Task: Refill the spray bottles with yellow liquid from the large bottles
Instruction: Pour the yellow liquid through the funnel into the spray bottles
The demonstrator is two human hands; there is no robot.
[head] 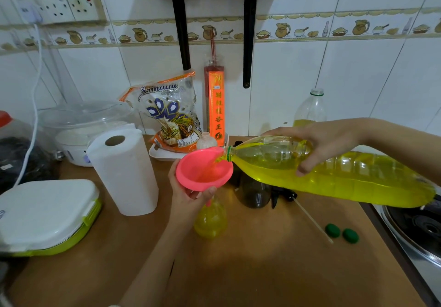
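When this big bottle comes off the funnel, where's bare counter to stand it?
Bare wood lies in front of the spray bottle, between the lunch box and the green caps, down to the near edge. It is crowded behind: paper towel roll, dark bottle, rice bag. The stove closes the right side.

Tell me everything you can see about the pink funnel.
The pink funnel looks like smooth, slightly translucent plastic, with a wide round bowl narrowing to a thin spout. It sits tilted, its spout pointing down into the small spray bottle, which already holds yellow liquid. The left hand holds it from below and behind. The large bottle, gripped by the right hand, lies nearly level with its green-ringed mouth over the funnel's right rim, pouring yellow liquid into the bowl.
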